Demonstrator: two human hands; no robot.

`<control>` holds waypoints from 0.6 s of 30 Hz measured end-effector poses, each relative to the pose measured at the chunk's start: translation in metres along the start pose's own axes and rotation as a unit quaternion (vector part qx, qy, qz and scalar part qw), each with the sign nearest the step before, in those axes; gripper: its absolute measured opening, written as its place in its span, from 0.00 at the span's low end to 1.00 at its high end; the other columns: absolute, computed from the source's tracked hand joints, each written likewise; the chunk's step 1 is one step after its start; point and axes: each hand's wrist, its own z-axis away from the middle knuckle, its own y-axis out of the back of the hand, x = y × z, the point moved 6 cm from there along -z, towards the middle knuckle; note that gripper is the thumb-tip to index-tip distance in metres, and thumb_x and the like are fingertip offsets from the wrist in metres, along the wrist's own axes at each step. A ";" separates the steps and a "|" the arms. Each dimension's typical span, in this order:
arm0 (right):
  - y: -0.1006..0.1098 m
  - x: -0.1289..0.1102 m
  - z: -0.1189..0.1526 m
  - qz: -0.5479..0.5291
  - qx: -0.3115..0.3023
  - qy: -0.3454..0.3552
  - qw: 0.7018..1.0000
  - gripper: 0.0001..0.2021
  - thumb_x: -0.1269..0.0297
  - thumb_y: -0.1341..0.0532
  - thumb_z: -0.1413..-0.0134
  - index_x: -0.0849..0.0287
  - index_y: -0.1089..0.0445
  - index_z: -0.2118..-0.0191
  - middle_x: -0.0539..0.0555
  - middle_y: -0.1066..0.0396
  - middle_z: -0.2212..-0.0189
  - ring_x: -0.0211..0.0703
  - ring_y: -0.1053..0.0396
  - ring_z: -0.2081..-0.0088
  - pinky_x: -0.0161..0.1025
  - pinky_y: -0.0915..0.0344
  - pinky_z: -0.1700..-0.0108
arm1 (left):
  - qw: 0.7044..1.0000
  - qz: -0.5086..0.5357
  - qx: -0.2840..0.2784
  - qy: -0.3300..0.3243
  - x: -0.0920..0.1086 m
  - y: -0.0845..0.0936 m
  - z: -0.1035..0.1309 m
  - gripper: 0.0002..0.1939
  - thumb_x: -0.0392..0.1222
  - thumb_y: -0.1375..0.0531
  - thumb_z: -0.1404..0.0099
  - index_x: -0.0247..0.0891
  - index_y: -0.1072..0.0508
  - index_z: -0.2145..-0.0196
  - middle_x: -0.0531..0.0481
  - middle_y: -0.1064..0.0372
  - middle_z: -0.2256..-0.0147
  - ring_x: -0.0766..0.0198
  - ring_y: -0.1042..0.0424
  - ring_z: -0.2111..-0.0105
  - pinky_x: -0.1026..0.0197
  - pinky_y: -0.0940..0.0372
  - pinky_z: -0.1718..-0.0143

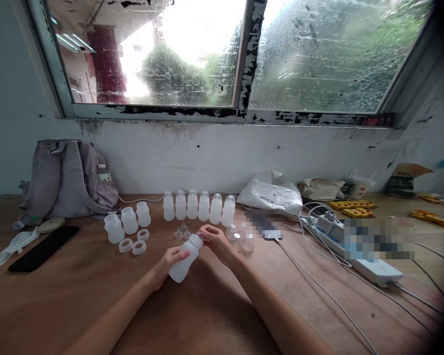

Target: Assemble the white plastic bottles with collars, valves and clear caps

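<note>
A frosted white baby bottle is tilted to the upper right, with my left hand closed around its body. My right hand is at the bottle's top end, its fingers pinched on a clear nipple, partly hidden by the fingertips. Just behind the bottle stand a few clear silicone nipples. Beside my right wrist are several clear domed caps. To the left, three open bottles stand near three white screw rings. A row of several capped bottles stands farther back.
A grey backpack leans on the wall at left, near a black flat pouch and a white cloth. On the right lie a silvery plastic bag, a white power strip with several cables, and yellow plastic pieces.
</note>
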 end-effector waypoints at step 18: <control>-0.018 0.002 0.006 0.067 -0.045 0.008 0.997 0.18 0.62 0.34 0.62 0.59 0.31 0.61 0.54 0.31 0.64 0.43 0.35 0.61 0.39 0.41 0.58 | 0.936 -0.304 0.061 -0.164 0.014 0.011 -0.002 0.21 0.52 0.44 0.45 0.34 0.31 0.59 0.48 0.30 0.68 0.59 0.32 0.69 0.62 0.39 0.69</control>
